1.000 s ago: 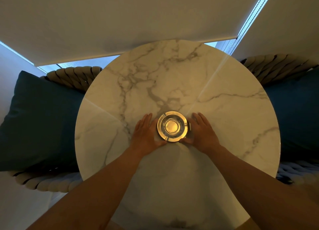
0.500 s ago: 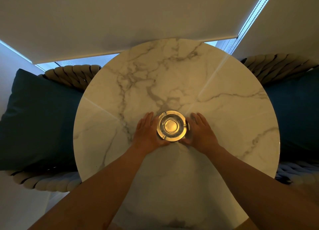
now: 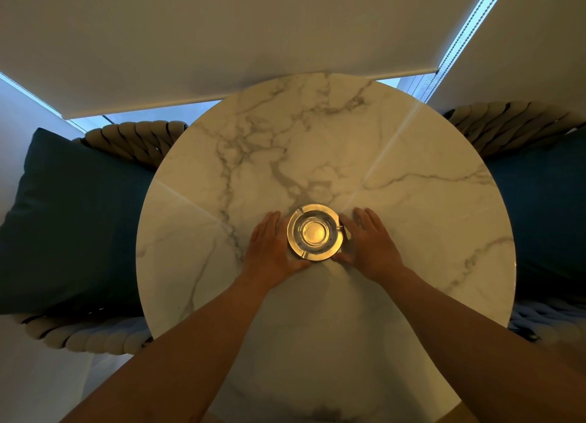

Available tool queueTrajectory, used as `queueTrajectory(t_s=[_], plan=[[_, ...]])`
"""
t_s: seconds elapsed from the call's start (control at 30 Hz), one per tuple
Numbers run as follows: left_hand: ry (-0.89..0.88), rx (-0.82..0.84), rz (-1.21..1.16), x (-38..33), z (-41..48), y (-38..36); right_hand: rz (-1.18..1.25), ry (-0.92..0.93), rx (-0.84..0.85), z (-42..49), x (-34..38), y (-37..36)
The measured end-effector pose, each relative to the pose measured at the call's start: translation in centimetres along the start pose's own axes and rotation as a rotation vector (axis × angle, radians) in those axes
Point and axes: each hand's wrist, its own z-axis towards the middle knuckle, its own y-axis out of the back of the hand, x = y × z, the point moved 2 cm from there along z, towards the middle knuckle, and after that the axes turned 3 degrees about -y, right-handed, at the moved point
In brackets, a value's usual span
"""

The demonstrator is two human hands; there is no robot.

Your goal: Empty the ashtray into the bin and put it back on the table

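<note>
A round glass ashtray (image 3: 315,232) sits on a round marble-patterned desk (image 3: 412,219), a little nearer than its centre, seen from a head-worn camera looking straight down. Its bowl looks clear and catches a warm yellow glow; notches show on the rim.

Two bare hands flank it. The left hand (image 3: 273,248) lies flat on the desk beside the ashtray's left edge, fingers straight and together, thumb reaching under the near rim. The right hand (image 3: 371,245) mirrors it on the other side, fingers extended away from the viewer, thumb tucked toward the near right rim. Both hands are spread loosely rather than closed; they cup the ashtray from either side, touching or almost touching its rim, and whether they actually press it cannot be told. The ashtray rests on the desk, not lifted.

Both forearms run in from the bottom corners of the view. Grey veins cross the far half of the desk, and two pale streaks of light cut across it.

A dark teal cushion (image 3: 73,219) lies on a woven rope chair (image 3: 136,137) at left; another chair (image 3: 510,121) with a similar cushion (image 3: 545,213) stands at right. A drawn blind (image 3: 237,35) fills the top of the view, its bead chain (image 3: 466,26) hanging at right.
</note>
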Motion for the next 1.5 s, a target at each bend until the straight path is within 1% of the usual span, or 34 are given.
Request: queueTrajectory(t_s=[0.63,0.8,1.0,1.13,1.33,1.43,1.5], plan=[[0.005,0.005,0.033,-0.6,-0.2,0.3,-0.016,-0.035,0.048,0.2,-0.1,-0.2],[-0.001,0.005,0.039,-0.6,-0.1,0.3,0.028,-0.044,0.019,0.0,0.0,0.2],[0.0,0.001,0.044,-0.5,-0.1,0.2,-0.02,-0.033,0.055,0.1,-0.1,0.0],[-0.005,-0.009,0.044,-0.5,-0.1,0.1,-0.022,-0.028,0.064,0.1,-0.1,0.1],[-0.004,-0.015,0.043,-0.4,-0.3,0.0,0.004,-0.026,0.033,-0.2,0.1,0.6],[-0.001,-0.018,0.031,-0.2,-0.6,0.0,-0.017,-0.003,0.056,-0.5,0.1,0.7],[0.008,-0.016,0.027,0.0,-1.1,0.0,0.015,-0.012,0.063,-1.0,0.2,0.8]])
